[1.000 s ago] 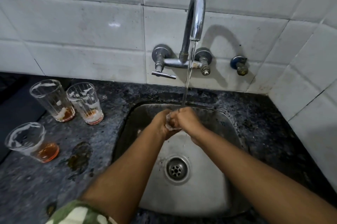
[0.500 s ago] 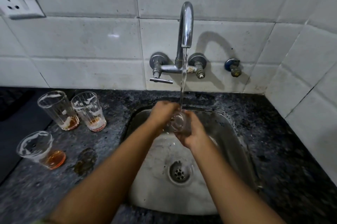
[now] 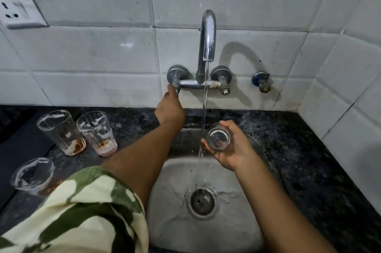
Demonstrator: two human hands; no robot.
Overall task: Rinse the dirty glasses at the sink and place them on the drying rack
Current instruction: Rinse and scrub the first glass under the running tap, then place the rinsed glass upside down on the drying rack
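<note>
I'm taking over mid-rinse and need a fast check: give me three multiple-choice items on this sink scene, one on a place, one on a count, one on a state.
1. Where is the left hand?
A. On the tap's left handle
B. In the drain
C. On the wall socket

2. How many dirty glasses stand on the counter left of the sink?
A. One
B. Three
C. Five

3. What is the tap doing?
A. Shut off
B. Dripping only
C. Running in a steady stream

Answers:
1 A: the left hand reaches up to the left handle of the tap.
2 B: three dirty glasses with brown residue stand on the counter.
3 C: the water stream falls past the glass in the right hand.
</note>
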